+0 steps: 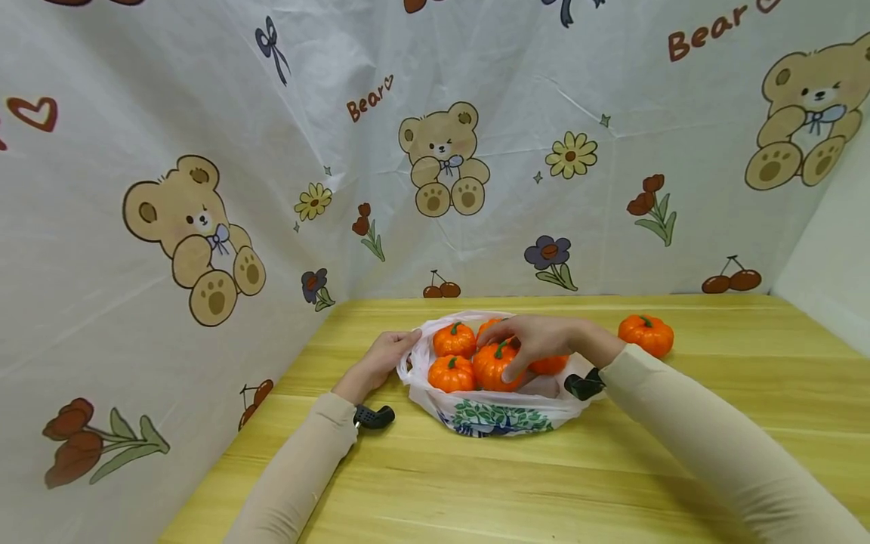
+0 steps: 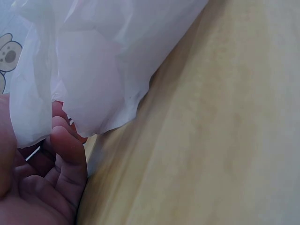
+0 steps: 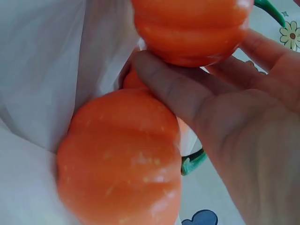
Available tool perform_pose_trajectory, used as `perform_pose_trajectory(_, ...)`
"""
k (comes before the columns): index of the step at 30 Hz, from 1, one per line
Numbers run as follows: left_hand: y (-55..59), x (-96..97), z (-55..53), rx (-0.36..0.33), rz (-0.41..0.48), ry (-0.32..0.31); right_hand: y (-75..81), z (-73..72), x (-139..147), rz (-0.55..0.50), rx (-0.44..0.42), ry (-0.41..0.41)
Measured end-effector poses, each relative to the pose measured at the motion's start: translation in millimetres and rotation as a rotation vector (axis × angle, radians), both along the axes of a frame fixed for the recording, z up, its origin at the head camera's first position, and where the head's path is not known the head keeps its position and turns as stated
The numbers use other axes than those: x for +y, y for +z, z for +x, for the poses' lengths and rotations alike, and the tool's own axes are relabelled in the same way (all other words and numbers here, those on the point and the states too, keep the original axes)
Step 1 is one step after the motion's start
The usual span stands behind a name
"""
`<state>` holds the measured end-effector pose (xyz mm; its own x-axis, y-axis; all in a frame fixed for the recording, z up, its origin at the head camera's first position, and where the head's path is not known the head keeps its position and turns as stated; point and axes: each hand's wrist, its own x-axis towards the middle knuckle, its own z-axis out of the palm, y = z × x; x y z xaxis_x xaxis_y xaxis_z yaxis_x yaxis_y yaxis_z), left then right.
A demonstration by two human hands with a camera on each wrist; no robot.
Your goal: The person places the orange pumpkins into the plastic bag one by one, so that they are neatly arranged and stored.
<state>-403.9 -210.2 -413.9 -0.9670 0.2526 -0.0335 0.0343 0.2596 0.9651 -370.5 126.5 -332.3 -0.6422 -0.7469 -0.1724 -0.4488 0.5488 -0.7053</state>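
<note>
A white plastic bag [image 1: 435,397] with a green tree print lies on the table, its mouth spread open around several small orange pumpkins [image 1: 451,374] with green stems. At its left rim my left hand [image 1: 386,357] holds the plastic; in the left wrist view, curled fingers [image 2: 70,145] show around a loop of the bag [image 2: 35,108]. My right hand [image 1: 547,338] reaches in from the right and grips one pumpkin [image 1: 495,368] between thumb and fingers. The right wrist view shows this gripped pumpkin [image 3: 192,30] above another pumpkin [image 3: 122,159]. Part of the bag's contents hides behind my right hand.
One more pumpkin [image 1: 646,335] sits on the wooden table [image 1: 489,483], outside the bag to the right. A white cloth [image 1: 340,151] printed with bears and flowers hangs behind the table and along its left side. A plain white wall [image 1: 829,257] stands at right.
</note>
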Motion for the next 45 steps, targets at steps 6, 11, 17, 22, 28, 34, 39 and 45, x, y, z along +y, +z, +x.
perform_pose_trajectory(6, 0.5, -0.1, -1.2, -0.011, 0.001, -0.006, -3.8, 0.8, -4, 0.032, -0.028, 0.012)
perform_pose_trajectory(11, -0.1, 0.3, -1.9, -0.019, -0.003, 0.000, -6.4, 2.0, -5, 0.075, -0.003, 0.023)
perform_pose_trajectory(17, 0.3, 0.6, -1.6, -0.019, 0.005, 0.011, -4.4, 2.7, -6, 0.115, 0.026, 0.025)
perform_pose_trajectory(22, -0.3, 0.7, -1.0, -0.022, 0.000, 0.012, -4.2, 2.3, -6, 0.119, 0.031, 0.036)
perform_pose_trajectory(28, -2.3, 1.1, -1.0, -0.019, -0.015, 0.015, -1.6, 2.8, -4, 0.070, 0.035, 0.059)
perform_pose_trajectory(34, -3.0, 0.7, -2.0, -0.015, -0.013, 0.015, 2.6, 1.8, 2, -0.025, -0.021, 0.064)
perform_pose_trajectory(39, -1.5, 0.3, -1.1, -0.013, -0.015, 0.014, 8.8, 3.2, 12, -0.049, -0.029, 0.041)
perform_pose_trajectory(45, -1.2, 0.3, -0.5, -0.006, -0.016, 0.013, 15.4, 6.4, 27, -0.082, -0.051, -0.023)
